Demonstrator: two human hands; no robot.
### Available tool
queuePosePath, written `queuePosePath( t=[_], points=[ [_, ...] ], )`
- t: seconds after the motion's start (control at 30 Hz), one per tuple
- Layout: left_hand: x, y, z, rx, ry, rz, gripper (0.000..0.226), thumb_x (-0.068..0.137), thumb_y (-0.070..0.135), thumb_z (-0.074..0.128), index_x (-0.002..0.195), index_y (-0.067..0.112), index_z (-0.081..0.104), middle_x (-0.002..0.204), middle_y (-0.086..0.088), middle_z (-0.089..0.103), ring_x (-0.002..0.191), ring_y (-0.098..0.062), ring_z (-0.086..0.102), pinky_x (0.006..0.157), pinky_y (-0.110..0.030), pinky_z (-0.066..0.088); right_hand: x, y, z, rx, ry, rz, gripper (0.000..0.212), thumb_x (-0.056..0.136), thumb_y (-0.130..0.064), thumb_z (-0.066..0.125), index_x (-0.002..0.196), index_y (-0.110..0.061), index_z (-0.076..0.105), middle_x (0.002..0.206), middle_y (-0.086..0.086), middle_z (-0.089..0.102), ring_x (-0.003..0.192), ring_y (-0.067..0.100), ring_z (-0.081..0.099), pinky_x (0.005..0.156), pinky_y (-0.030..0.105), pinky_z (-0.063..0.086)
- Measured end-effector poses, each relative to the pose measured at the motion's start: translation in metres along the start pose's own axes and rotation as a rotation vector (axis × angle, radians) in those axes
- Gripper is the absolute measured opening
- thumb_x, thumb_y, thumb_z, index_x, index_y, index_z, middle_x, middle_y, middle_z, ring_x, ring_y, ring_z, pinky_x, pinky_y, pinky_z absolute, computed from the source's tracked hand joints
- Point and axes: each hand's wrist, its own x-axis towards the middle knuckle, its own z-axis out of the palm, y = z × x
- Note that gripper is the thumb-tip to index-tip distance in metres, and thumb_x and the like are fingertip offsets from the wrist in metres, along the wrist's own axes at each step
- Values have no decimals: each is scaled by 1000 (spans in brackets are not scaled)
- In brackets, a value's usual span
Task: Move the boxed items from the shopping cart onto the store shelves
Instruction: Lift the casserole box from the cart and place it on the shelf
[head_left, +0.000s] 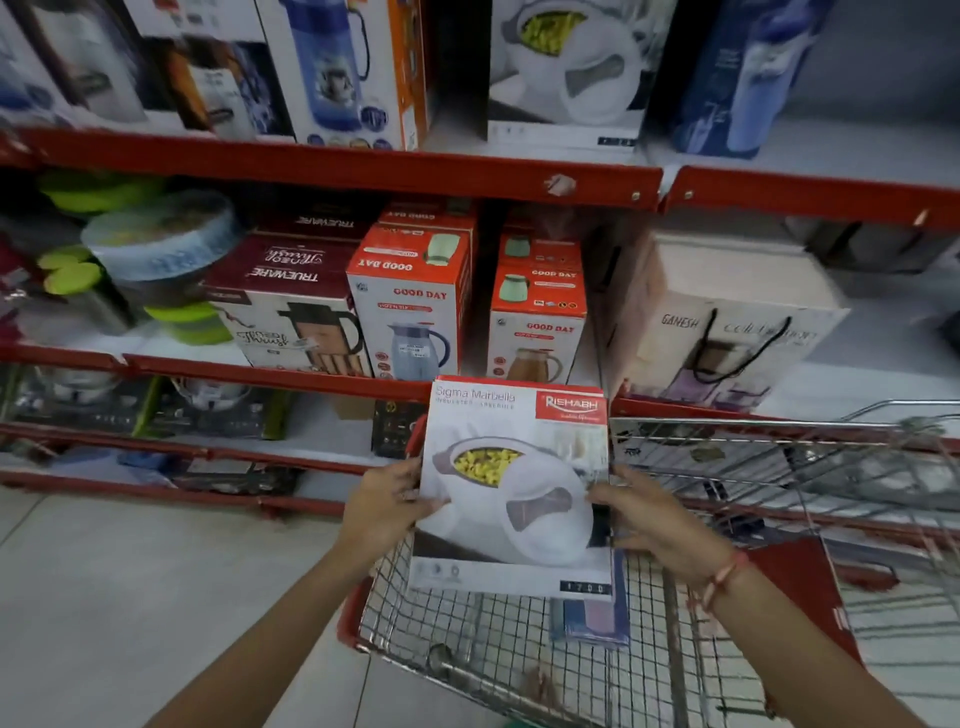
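Casserole box (511, 483) gripped by left hand (382, 506) and right hand (657, 519), above cart (519, 649); flask boxes (413, 301) crowd shelf behind.

The floor (130, 587) is pale and smooth, made of big light tiles with thin lines between them. Above the floor stands a long rack of red shelves (332, 169). Each shelf has a bright red front edge, and the boards above the edges look white. The back wall (883, 67) behind the top red shelf is plain grey. The light is soft and even, and the corners look blurry.
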Motion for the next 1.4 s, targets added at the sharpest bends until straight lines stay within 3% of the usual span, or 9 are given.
queuePosePath(
  t=[0.4, 0.47, 0.57, 0.67, 0.8, 0.93, 1.13, 1.3, 1.4],
  points=[
    [10, 66, -23, -126, 41, 226, 41, 67, 2, 80, 96, 30, 73, 83, 14, 77, 90, -14, 73, 84, -39, 60, -15, -73, -17, -120, 70, -206, 39, 81, -12, 67, 118, -21, 56, 115, 6, 67, 101, 22, 65, 83, 38, 54],
    [19, 96, -31, -111, 91, 332, 40, 67, 5, 81, 100, 27, 73, 85, 14, 77, 89, -7, 72, 82, -31, 60, -16, -104, -27, -145, 123, -311, 37, 80, -11, 67, 114, -20, 57, 112, 5, 68, 102, 21, 65, 89, 38, 53],
    [32, 147, -45, -166, 118, 454, 46, 68, 4, 80, 101, 35, 70, 90, 18, 77, 91, -5, 71, 81, -23, 59, -19, -153, -41, -114, 164, -485, 27, 79, -11, 68, 86, -35, 58, 94, -12, 70, 84, 3, 66, 68, 22, 54],
    [49, 197, -56, -190, 157, 560, 48, 69, 1, 79, 103, 33, 71, 97, 7, 78, 95, -13, 72, 84, -34, 59, -19, -195, -53, -92, 236, -617, 37, 78, -13, 69, 107, -33, 57, 103, -8, 69, 95, 14, 66, 82, 36, 53],
    [78, 256, -68, -212, 248, 664, 56, 64, 0, 82, 114, 20, 68, 105, -1, 75, 88, -5, 72, 80, -25, 60, -13, -246, -67, -75, 362, -783, 53, 79, -14, 69, 127, -22, 49, 111, -2, 68, 96, 16, 63, 74, 30, 47],
    [110, 300, -72, -206, 289, 722, 60, 65, -3, 80, 121, 12, 63, 88, 20, 72, 73, 19, 64, 62, 1, 50, 5, -287, -76, -48, 427, -898, 60, 79, -15, 69, 133, -23, 44, 100, -12, 63, 88, 6, 60, 67, 24, 45],
    [163, 336, -66, -165, 409, 754, 58, 68, -8, 76, 120, 13, 62, 61, 41, 60, 63, 23, 61, 54, 0, 50, 49, -326, -85, -40, 468, -926, 76, 80, -17, 70, 144, -22, 28, 112, -5, 58, 99, 18, 57, 75, 28, 48],
    [200, 344, -55, -174, 514, 716, 58, 70, -6, 76, 124, 9, 59, 108, -4, 72, 98, -21, 70, 73, -14, 54, 85, -341, -87, -17, 412, -954, 82, 80, -21, 70, 146, -29, 22, 122, -6, 55, 109, 18, 55, 87, 32, 47],
    [217, 339, -51, -153, 555, 699, 56, 70, -6, 77, 123, 5, 60, 109, -10, 71, 86, -10, 71, 74, -21, 56, 102, -344, -87, -32, 390, -950, 83, 82, -18, 68, 147, -30, 19, 122, -5, 55, 108, 19, 55, 86, 31, 47]
  ],
)
